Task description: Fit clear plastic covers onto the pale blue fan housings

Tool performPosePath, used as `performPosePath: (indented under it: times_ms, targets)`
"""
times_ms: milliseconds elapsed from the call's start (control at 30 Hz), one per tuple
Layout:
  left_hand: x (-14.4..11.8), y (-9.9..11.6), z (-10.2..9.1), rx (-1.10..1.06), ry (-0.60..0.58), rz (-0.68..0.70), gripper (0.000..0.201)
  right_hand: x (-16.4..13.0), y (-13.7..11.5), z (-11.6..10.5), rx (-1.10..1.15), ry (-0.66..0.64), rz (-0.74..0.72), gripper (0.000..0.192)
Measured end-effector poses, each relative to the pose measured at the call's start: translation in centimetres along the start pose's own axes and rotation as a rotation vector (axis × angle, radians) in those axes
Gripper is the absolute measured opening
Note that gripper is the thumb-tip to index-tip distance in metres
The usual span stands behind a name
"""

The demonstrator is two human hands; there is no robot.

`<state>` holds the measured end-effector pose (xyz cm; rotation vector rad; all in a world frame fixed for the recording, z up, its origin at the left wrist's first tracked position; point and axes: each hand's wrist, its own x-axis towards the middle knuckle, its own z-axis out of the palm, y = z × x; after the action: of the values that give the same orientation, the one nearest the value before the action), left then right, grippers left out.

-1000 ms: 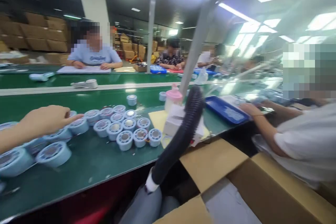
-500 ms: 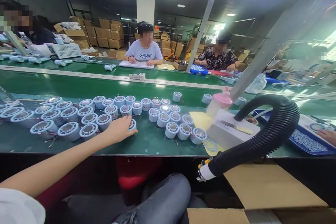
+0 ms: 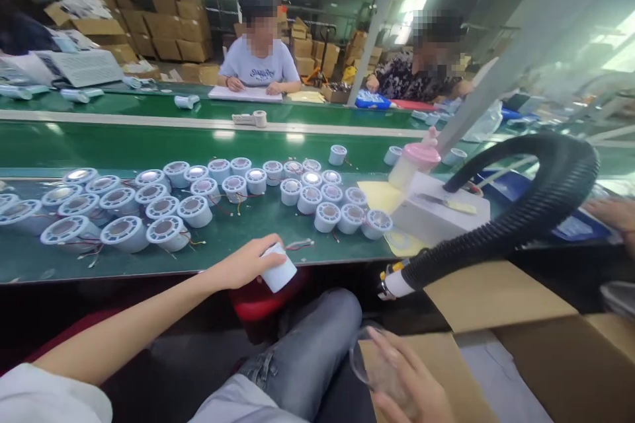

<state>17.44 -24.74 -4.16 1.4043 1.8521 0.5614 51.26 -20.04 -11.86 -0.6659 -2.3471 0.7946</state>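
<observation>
Fingers of the left hand [image 3: 245,264] wrap a white drum [image 3: 278,269] at the green bench's [image 3: 149,258] near edge; beyond it lie more drums [image 3: 193,210]; right hand [image 3: 404,380] pinches, seemingly, a clear ring [image 3: 364,360], blurred.

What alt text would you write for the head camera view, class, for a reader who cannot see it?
The person's left hand grips a small white cylindrical part at the near edge of a green conveyor belt crowded with similar round parts. Their right hand holds a clear ring-shaped piece above an open cardboard box, beside a black ribbed hose; people sit opposite.
</observation>
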Motion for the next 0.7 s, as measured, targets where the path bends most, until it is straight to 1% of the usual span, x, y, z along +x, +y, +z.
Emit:
performPosePath:
  times_ms: [67,133,200,233,267,300,333,367,433,467,500,533,600,633,700]
  targets:
    - [0.0,0.6,2.2,-0.174,-0.228,0.021,0.037,1.5,-2.1,1.6,-0.167,0.006,-0.102,0.046]
    - [0.2,1.2,4.3,-0.302,-0.441,0.026,0.042,3.0,-3.8,2.5,-0.286,0.032,-0.141,0.046]
    - [0.3,1.7,5.9,-0.391,-0.615,0.023,0.045,4.3,-4.8,2.8,-0.388,0.037,-0.092,0.047]
    - [0.3,2.0,6.3,-0.414,-0.670,0.028,0.044,4.7,-5.0,2.7,-0.429,0.037,-0.047,0.045]
    - [0.3,2.3,6.6,-0.409,-0.683,0.058,0.041,5.0,-5.1,2.6,-0.457,0.032,-0.003,0.041]
    - [0.3,2.7,6.7,-0.370,-0.651,0.116,0.036,5.1,-5.1,2.4,-0.461,0.020,0.035,0.034]
    - [0.2,3.0,6.7,-0.302,-0.578,0.194,0.030,5.0,-5.0,2.2,-0.434,0.000,0.070,0.027]
    - [0.1,3.3,6.6,-0.219,-0.478,0.278,0.025,5.0,-4.9,1.9,-0.370,-0.026,0.105,0.020]
    - [-0.2,3.6,6.6,-0.080,-0.279,0.407,0.019,4.7,-4.9,1.5,-0.162,-0.069,0.192,0.013]
    - [-0.3,3.7,6.7,-0.060,-0.213,0.430,0.018,4.6,-5.0,1.4,-0.047,-0.078,0.239,0.013]
    - [-0.4,3.6,6.9,-0.067,-0.171,0.437,0.023,4.5,-5.1,1.2,0.056,-0.074,0.280,0.012]
    - [-0.5,3.4,7.1,-0.093,-0.140,0.443,0.032,4.5,-5.3,1.1,0.140,-0.061,0.313,0.012]
    - [-0.4,2.7,7.7,-0.162,-0.101,0.466,0.053,4.5,-5.5,0.8,0.248,-0.031,0.370,0.019]
    - [-0.3,2.3,8.1,-0.189,-0.091,0.487,0.059,4.6,-5.6,0.7,0.284,-0.013,0.406,0.023]
    - [0.2,1.5,8.6,-0.209,-0.087,0.545,0.063,4.7,-5.7,0.6,0.352,0.024,0.493,0.025]
